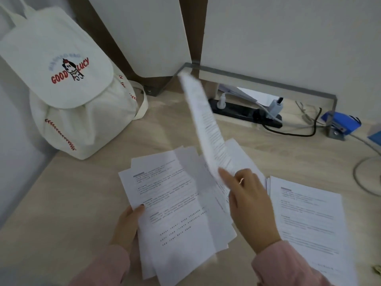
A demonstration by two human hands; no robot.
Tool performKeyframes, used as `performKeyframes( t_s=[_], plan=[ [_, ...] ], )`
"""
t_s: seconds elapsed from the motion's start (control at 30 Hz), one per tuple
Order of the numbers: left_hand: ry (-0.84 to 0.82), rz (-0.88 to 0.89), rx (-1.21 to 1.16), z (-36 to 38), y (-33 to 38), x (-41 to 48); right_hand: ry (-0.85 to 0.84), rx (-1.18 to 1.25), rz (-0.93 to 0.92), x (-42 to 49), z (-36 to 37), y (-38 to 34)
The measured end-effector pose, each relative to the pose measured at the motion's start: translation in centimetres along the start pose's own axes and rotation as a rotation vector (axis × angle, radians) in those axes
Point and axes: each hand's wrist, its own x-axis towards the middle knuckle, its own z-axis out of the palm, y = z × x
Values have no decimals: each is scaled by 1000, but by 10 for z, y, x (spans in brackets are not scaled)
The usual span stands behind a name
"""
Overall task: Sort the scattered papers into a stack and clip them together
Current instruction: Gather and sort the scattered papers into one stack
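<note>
A white bag (68, 89) stands at 10 o'clock on the surface (61, 203), against the wall. The left hand (125, 226), at 7 o'clock, holds the left edge of the loose papers (175, 203): its grip is closed on them, thumb on top, fingers hidden beneath. These papers lie fanned and overlapping at 6 o'clock on the surface. The right hand (249, 207), at 5 o'clock, has its grip on the lower end of one sheet (204, 124). The sheet is lifted clear of the papers, blurred, and points toward 11 o'clock. A squared stack (309, 219) lies at 4 o'clock, just beside the right hand. A power strip (245, 112) sits at 1 o'clock in a recess. A blue object (340, 122) sits at 2 o'clock.
</note>
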Motion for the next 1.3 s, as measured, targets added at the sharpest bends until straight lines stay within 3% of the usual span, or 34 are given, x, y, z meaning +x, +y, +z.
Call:
performKeyframes(
  t_s=[0.23, 0.33, 0.5, 0.67, 0.8, 1.0, 1.13, 1.3],
  plan=[
    [-63, -83, -173, 0, -1, 2, -250, 30, -248, -47, 51, -31],
    [-1, -38, -211, 9, 6, 4, -343, 65, -234, -58, 66, -37],
    [-111, -58, -103, 2, 2, -4, -513, 144, -223, -70, 78, -37],
    [-109, 4, 5, 6, 0, -7, -793, 442, -29, -74, 74, -34],
    [-61, 25, 23, 9, -1, -11, -783, 610, 131, -71, 72, -29],
    [1, 91, 94, -3, 6, -11, -420, 418, 415, -47, 66, 24],
    [33, 170, 151, -15, 14, -12, -472, 216, 485, -28, 67, 64],
    [111, 169, 139, -33, 9, -12, -577, 24, 410, -22, 75, 68]
  ],
)
